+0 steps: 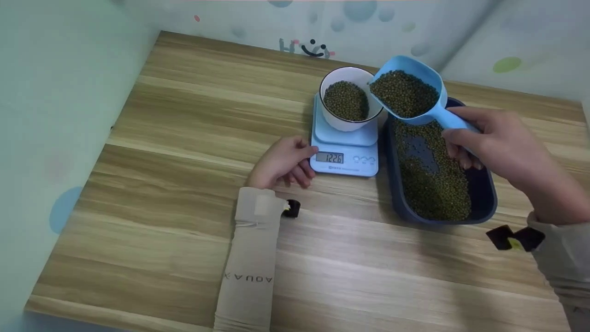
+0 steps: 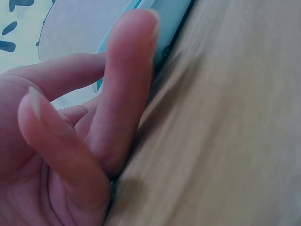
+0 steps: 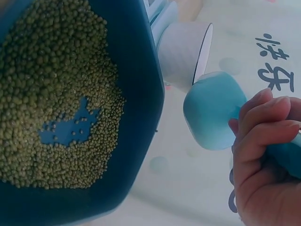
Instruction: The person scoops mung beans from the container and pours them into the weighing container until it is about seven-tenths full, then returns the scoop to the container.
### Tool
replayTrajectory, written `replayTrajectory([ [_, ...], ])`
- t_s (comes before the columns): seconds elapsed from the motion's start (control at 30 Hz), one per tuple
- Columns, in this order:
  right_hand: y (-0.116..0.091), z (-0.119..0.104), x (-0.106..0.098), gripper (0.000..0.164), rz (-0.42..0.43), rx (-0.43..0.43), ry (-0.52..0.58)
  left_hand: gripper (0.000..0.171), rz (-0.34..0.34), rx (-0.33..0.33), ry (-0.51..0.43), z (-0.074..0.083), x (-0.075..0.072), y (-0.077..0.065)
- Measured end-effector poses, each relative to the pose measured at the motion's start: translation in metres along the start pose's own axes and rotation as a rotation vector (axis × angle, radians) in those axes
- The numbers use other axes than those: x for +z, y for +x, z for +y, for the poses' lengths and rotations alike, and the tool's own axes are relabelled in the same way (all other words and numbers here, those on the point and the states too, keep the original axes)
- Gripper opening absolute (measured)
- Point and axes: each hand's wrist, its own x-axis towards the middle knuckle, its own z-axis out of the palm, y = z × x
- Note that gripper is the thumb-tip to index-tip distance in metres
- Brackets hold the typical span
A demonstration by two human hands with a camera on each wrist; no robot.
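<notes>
A light blue scoop [image 1: 435,78] of green mung beans [image 1: 403,94] is gripped by its handle in my right hand [image 1: 500,143]. Its tilted front lip meets the right rim of a white, dark-rimmed bowl [image 1: 343,126], which holds more mung beans. Under the bowl is a light blue kitchen scale [image 1: 364,167], its display [image 1: 330,158] showing digits like 1226. My left hand [image 1: 286,159] touches the scale's left edge with the thumb, the other fingers loosely bent beside it. From the right wrist view, the scoop [image 3: 214,110] shows its underside against the bowl [image 3: 181,52].
A dark blue tub [image 1: 483,198] of mung beans stands right of the scale, below my right hand and the scoop. Its floor shows through the beans in one patch. Behind the wooden table [image 1: 184,152] is a patterned wall [image 1: 258,18]; another wall borders its left side.
</notes>
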Motion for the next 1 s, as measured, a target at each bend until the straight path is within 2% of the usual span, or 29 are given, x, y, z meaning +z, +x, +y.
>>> replayTrajectory([
  [0.43, 0.001, -0.008, -0.002, 0.026, 0.028, 0.014, -0.121, 0.028, -0.012, 0.008, 0.008, 0.001, 0.0, -0.001],
  [0.73, 0.001, -0.012, -0.005, 0.029, 0.033, 0.006, -0.171, 0.027, -0.01, 0.009, -0.002, -0.001, 0.0, 0.001],
  [1.0, 0.004, -0.019, -0.007, 0.024, 0.059, -0.022, -0.223, 0.028, -0.007, 0.012, -0.006, -0.001, -0.001, 0.0],
])
